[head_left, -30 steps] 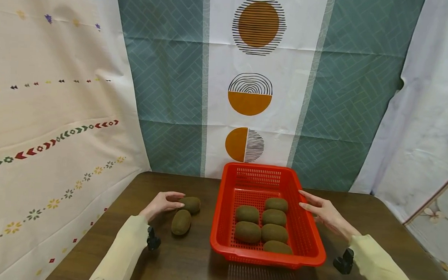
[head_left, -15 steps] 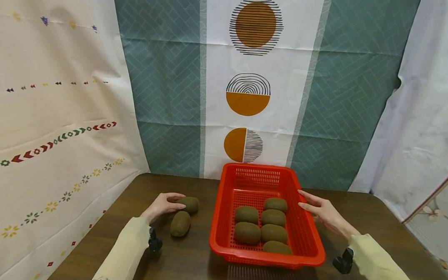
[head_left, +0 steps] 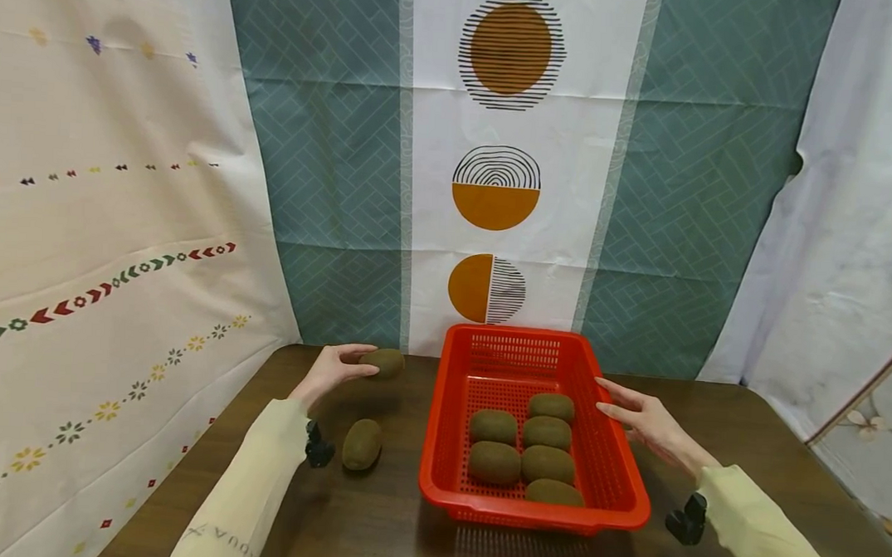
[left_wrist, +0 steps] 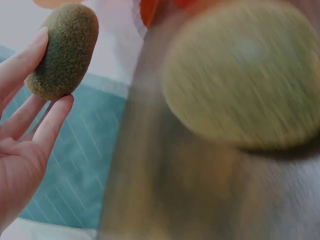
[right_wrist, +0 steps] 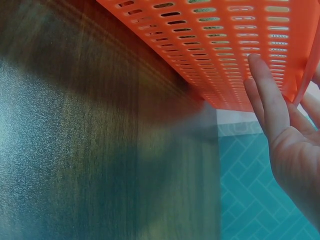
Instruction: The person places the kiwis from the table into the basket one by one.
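My left hand pinches a brown, fuzzy kiwi between thumb and fingers, raised above the table at the back left. In the left wrist view the held kiwi stands out against the teal cloth. A second kiwi lies on the table below that hand, large and blurred in the left wrist view. At right, my right hand holds the right rim of a red plastic basket. Seen from the right wrist, some fingers lie along the outer slotted wall, while others pass over the rim.
Several kiwis sit in the front and right part of the basket; its back left floor shows bare mesh. The dark wooden table ends at a patterned cloth behind. Pale cloths hang at both sides.
My left hand has lifted the kiwi off the table, up and away toward the back. The other loose kiwi stays in place. My right hand and the basket have not moved.
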{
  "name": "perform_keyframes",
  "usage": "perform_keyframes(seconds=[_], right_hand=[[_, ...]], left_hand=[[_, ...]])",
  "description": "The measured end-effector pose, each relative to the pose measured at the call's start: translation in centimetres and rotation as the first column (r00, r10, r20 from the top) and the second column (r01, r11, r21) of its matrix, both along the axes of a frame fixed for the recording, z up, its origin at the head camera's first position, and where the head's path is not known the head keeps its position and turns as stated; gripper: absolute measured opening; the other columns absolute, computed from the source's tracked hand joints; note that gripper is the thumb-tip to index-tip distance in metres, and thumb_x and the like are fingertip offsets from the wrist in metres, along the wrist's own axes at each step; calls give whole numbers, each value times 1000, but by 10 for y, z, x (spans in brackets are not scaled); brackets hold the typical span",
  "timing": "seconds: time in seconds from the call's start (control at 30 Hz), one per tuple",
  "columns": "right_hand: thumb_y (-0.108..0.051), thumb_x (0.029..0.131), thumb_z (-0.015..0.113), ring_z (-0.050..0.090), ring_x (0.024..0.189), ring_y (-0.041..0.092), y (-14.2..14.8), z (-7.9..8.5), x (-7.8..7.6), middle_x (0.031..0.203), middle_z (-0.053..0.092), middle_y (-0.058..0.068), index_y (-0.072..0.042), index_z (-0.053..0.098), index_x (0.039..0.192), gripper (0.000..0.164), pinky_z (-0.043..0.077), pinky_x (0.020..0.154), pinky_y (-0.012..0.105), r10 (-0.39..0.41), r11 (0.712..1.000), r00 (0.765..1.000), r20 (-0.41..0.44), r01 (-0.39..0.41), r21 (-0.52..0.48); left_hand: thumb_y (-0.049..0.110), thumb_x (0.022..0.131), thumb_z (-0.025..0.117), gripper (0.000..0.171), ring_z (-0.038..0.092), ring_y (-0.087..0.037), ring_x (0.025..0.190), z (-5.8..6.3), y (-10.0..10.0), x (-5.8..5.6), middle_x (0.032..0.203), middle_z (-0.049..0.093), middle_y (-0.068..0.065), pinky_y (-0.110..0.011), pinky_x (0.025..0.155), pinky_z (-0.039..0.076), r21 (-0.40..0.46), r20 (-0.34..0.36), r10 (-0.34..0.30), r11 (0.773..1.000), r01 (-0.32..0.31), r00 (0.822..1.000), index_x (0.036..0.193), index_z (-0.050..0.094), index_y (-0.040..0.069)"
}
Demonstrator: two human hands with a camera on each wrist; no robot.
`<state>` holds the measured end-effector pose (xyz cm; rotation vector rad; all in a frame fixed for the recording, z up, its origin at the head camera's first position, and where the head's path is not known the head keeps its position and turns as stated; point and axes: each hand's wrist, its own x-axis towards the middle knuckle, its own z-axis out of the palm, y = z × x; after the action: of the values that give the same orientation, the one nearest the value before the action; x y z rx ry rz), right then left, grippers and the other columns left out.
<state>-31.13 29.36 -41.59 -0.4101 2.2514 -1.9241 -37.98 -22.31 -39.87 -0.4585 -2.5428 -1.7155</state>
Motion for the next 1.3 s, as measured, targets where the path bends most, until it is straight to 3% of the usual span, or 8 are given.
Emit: perform_keyframes(seconds=[0.33,0.53,0.67,0.73,0.93,1.3], right_hand=[[-13,91,55,56,98,35,0,2,1,133,34,29,-1,27,141,59,46,72,51,20,1000,1000,-12,-20,-8],[-13,92,54,56,98,36,1,2,2,133,34,29,-1,26,141,58,46,72,52,21,1000,1000,-1,-21,-21],[-13,92,55,55,100,36,1,2,1,134,32,29,-1,26,141,59,46,72,52,24,999,1000,0,-24,-26],[-13,92,54,55,101,36,1,1,0,135,31,29,-1,26,141,58,46,72,51,26,999,1000,-2,-26,-31],[-14,92,54,55,101,35,2,-2,-1,135,32,28,-4,28,142,57,46,72,52,25,999,1000,8,-25,-32],[-18,93,53,55,100,35,4,-7,-1,136,32,26,-9,29,142,56,46,71,52,9,999,1000,23,-8,-36]], left_hand=[[17,74,76,47,53,-24,104,36,49,-10,120,55,-10,-35,81,46,49,-31,-51,997,52,998,118,61,6],[7,78,71,47,58,-34,93,70,86,7,120,52,-19,-45,83,43,71,-15,-141,987,141,990,121,56,-3],[5,80,69,45,56,-30,98,86,108,16,118,53,-22,-39,83,44,54,-36,-164,985,166,986,121,54,-6],[6,80,69,45,55,-31,99,86,119,13,118,53,-21,-37,82,45,55,-41,-173,983,175,984,121,55,-5],[16,77,74,44,55,-24,98,69,150,-10,111,59,-9,-35,83,44,38,-43,-155,987,156,987,118,62,6],[15,75,75,41,52,-21,99,62,197,-13,109,60,-4,-30,76,45,0,-30,-157,988,157,987,114,64,7]])
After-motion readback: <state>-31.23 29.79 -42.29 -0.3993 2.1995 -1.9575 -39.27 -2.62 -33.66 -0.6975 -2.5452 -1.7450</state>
